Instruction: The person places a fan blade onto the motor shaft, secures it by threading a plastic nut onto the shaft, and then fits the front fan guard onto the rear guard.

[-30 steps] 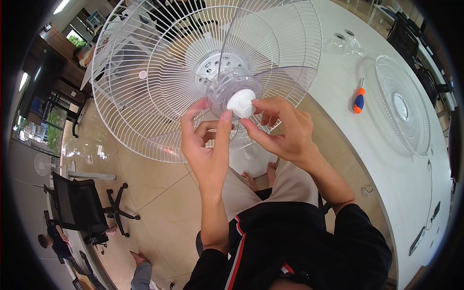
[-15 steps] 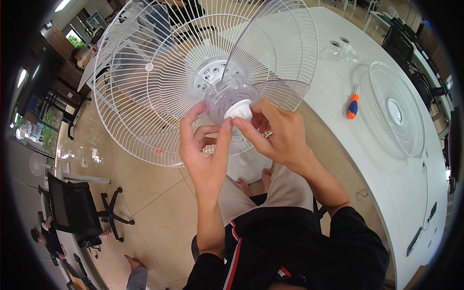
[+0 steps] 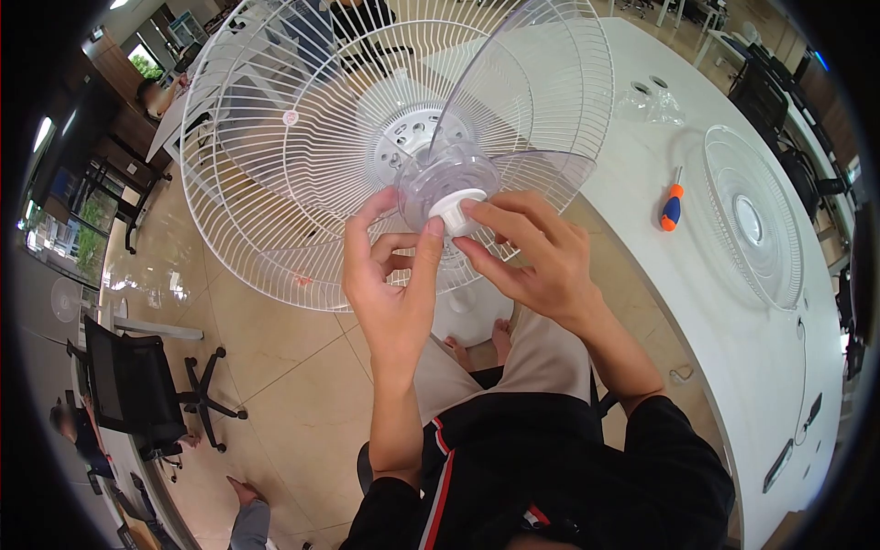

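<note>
A white blade nut (image 3: 456, 213) sits at the front of the clear fan blade (image 3: 454, 174), in the middle of the fan. My right hand (image 3: 541, 257) has its index fingertip on the nut and its thumb just below, fingers curved around it. With its thumb at the nut's left edge and its index finger against the clear hub, my left hand (image 3: 390, 275) steadies the blade. Behind the blade stands the white rear wire guard (image 3: 291, 206), open toward me. The fan's white base (image 3: 463, 316) rests on the floor near my feet.
On the white table (image 3: 632, 211) to the right lie an orange and blue screwdriver (image 3: 672, 208), the clear front guard (image 3: 752, 220), a plastic bag (image 3: 655, 104) and a dark phone-like object (image 3: 778, 466). A black office chair (image 3: 137, 385) stands at left; other people are nearby.
My right hand's fingers have shifted around the nut, the index now on its face and the thumb opened lower. My left hand keeps its place; the view has moved slightly.
</note>
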`<act>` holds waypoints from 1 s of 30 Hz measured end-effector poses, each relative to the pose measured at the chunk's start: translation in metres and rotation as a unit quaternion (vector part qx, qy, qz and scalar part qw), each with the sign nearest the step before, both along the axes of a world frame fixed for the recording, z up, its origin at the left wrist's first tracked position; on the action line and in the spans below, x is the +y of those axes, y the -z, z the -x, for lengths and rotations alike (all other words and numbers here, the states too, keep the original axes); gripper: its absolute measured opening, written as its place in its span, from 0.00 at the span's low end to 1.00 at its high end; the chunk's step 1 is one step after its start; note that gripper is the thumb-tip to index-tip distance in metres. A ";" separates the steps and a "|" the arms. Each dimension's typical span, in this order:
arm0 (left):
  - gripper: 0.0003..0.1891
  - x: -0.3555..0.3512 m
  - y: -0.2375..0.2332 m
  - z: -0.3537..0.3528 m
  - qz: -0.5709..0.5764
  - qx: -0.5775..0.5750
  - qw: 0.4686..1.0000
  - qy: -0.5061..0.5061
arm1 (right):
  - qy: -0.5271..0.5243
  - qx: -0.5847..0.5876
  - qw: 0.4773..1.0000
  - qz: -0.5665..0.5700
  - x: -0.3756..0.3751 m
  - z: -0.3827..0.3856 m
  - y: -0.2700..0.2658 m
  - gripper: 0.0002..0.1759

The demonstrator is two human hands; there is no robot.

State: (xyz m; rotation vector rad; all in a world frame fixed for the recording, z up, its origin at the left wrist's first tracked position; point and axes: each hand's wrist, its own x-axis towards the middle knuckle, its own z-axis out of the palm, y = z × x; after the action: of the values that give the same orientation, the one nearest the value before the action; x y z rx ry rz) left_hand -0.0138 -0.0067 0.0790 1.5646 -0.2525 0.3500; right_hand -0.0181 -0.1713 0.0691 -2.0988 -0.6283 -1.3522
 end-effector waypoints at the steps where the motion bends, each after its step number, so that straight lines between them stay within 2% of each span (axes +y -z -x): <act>1: 0.24 -0.001 0.000 0.000 0.002 0.000 1.000 0.000 | 0.000 0.012 1.000 -0.015 0.001 0.000 0.003 0.22; 6: 0.24 0.000 -0.002 0.001 -0.010 -0.001 1.000 -0.002 | -0.002 0.052 0.997 -0.064 0.005 0.002 0.003 0.22; 9: 0.24 0.001 -0.002 0.001 -0.012 -0.002 1.000 -0.005 | -0.006 0.054 0.996 -0.067 0.004 0.001 0.004 0.22; 12: 0.24 0.003 0.000 0.002 -0.007 -0.004 1.000 -0.007 | -0.021 0.084 0.994 -0.072 0.005 0.007 -0.006 0.27; 15: 0.22 0.008 -0.003 0.007 0.006 0.000 1.000 -0.007 | -0.015 0.058 0.997 -0.042 0.003 0.004 0.000 0.28; 18: 0.21 0.018 -0.013 0.020 -0.071 -0.022 0.994 -0.085 | -0.003 0.052 0.997 -0.049 0.003 0.002 0.004 0.26; 20: 0.21 0.034 -0.030 0.035 -0.127 -0.110 0.973 -0.161 | -0.003 0.053 0.997 -0.055 0.004 0.001 0.004 0.25; 22: 0.24 0.057 -0.053 0.050 -0.103 -0.255 0.934 -0.229 | -0.008 0.057 0.997 -0.055 0.005 0.002 0.004 0.26; 24: 0.25 0.067 -0.089 0.050 -0.020 -0.400 0.881 -0.252 | -0.024 0.061 0.997 -0.044 0.003 0.002 0.004 0.29; 26: 0.24 0.080 -0.123 0.050 0.018 -0.503 0.841 -0.198 | -0.029 0.065 0.996 -0.049 0.004 0.002 0.003 0.28; 30: 0.23 0.091 -0.145 0.053 0.005 -0.569 0.816 -0.103 | 0.003 0.060 0.997 -0.049 0.007 0.001 0.008 0.24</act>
State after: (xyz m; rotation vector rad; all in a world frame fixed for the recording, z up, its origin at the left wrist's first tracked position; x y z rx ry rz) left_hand -0.0673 0.0844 0.2240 1.1923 -1.0015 1.4526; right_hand -0.0193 -0.1642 0.0611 -2.0861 -0.4972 -1.2251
